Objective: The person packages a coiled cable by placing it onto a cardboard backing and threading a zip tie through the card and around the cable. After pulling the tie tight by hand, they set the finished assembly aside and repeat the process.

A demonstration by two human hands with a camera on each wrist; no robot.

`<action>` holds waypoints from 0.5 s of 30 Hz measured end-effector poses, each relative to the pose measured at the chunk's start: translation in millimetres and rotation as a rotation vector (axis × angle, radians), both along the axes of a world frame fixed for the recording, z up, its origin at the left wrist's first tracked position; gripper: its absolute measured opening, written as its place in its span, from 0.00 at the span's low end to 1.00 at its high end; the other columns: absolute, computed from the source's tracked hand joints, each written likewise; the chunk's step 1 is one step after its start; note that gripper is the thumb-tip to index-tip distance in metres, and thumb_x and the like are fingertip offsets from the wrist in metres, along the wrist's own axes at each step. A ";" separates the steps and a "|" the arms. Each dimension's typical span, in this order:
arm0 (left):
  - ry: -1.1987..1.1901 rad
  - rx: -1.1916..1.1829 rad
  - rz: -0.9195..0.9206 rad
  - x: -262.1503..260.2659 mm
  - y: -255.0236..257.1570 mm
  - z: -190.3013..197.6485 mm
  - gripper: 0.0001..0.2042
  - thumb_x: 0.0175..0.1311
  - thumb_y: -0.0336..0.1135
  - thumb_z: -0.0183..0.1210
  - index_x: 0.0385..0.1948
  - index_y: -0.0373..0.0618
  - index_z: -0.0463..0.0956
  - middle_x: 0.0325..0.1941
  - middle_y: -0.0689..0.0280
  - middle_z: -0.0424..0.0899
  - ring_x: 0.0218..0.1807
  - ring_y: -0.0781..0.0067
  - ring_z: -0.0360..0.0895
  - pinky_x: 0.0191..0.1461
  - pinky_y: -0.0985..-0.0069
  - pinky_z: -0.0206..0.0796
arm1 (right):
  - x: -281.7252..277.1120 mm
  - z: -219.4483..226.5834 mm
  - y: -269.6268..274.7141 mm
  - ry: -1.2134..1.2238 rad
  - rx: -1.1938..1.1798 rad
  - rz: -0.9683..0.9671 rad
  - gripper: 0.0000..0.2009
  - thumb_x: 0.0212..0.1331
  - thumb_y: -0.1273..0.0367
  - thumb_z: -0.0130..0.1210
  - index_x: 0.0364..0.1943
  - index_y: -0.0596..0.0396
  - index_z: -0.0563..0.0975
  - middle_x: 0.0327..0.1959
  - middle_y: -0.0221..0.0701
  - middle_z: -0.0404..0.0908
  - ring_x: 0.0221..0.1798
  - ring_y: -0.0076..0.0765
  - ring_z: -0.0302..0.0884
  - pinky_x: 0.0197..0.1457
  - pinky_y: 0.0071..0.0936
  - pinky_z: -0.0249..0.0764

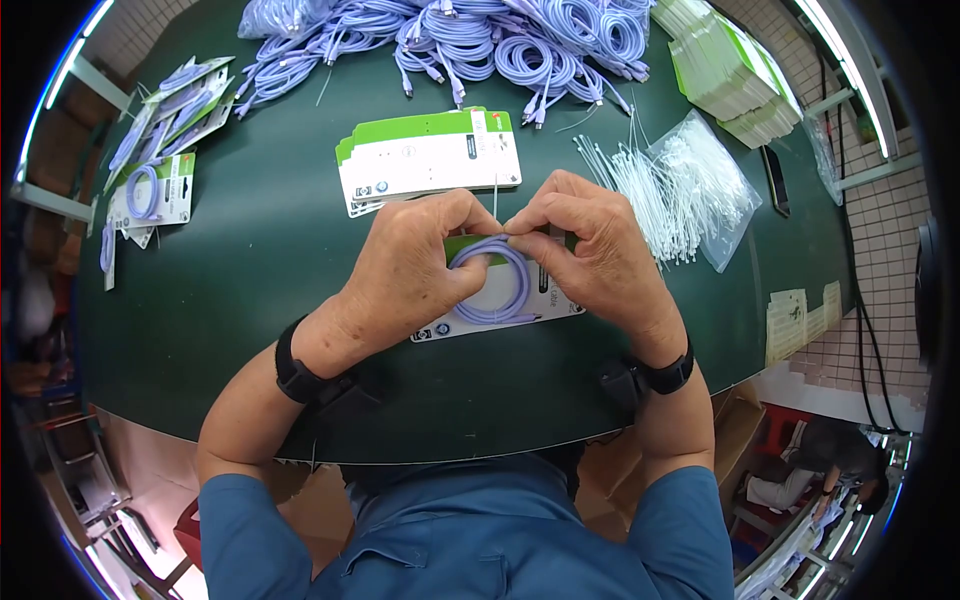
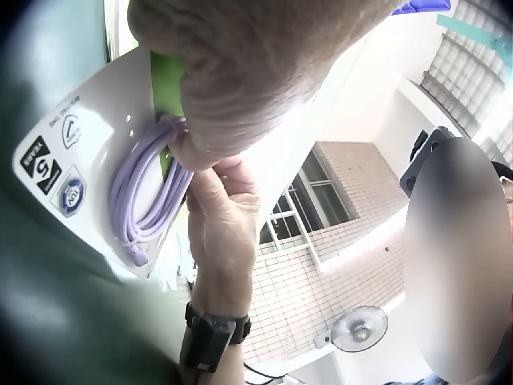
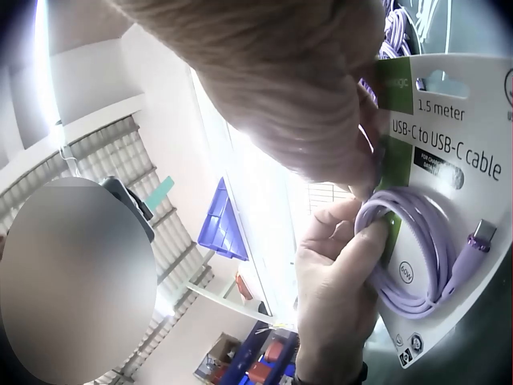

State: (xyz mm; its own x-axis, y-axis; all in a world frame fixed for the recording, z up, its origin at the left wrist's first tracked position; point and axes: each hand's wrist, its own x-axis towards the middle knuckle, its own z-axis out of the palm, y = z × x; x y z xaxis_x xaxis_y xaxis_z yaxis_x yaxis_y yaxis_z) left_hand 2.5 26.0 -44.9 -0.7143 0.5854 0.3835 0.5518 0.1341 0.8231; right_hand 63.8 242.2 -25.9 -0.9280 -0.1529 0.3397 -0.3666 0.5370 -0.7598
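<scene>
A coiled purple USB-C cable [image 1: 527, 285] lies against a white and green packaging card [image 1: 420, 333]. My left hand [image 1: 405, 250] has its thumb inside the loop and fingers at its top, holding the coil against the card. At the coil's upper edge, my right hand [image 1: 595, 245] pinches with thumb and index finger, right beside the left fingertips. A thin white cable tie [image 1: 495, 197] sticks up between the hands there. Printing on the card [image 3: 449, 144] reads USB-C to USB-C cable. The fingers mostly hide the pinched spot.
Ahead lies a stack of cards [image 1: 430, 150]. White cable ties [image 1: 660, 200] spill from a plastic bag [image 1: 735, 220] at right, near a phone [image 1: 775, 182] and more card stacks [image 1: 735, 80]. Coiled purple cables [image 1: 450, 45] heap at the back; carded cables [image 1: 150, 195] lie left.
</scene>
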 end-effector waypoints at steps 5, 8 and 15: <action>0.009 -0.080 0.014 0.7 -1.4 3.4 0.07 0.53 0.21 0.67 0.34 0.37 0.86 0.32 0.56 0.89 0.30 0.60 0.86 0.36 0.68 0.76 | 5.1 3.7 -4.1 0.052 0.155 -0.029 0.04 0.57 0.78 0.71 0.35 0.57 0.88 0.31 0.31 0.83 0.33 0.32 0.80 0.35 0.29 0.74; 0.020 -0.095 -0.002 0.2 -2.9 1.1 0.07 0.53 0.21 0.67 0.34 0.37 0.86 0.31 0.56 0.89 0.29 0.60 0.86 0.36 0.68 0.76 | 4.9 2.9 -1.3 0.036 0.166 -0.028 0.04 0.57 0.77 0.71 0.35 0.57 0.88 0.32 0.31 0.83 0.34 0.32 0.81 0.35 0.30 0.75; -0.049 -0.104 -0.010 -1.0 0.9 -1.5 0.07 0.53 0.22 0.67 0.34 0.37 0.86 0.31 0.55 0.89 0.29 0.60 0.85 0.36 0.68 0.75 | 5.1 3.3 -10.0 0.000 0.085 -0.105 0.06 0.60 0.75 0.70 0.40 0.59 0.87 0.34 0.35 0.85 0.38 0.35 0.85 0.38 0.31 0.77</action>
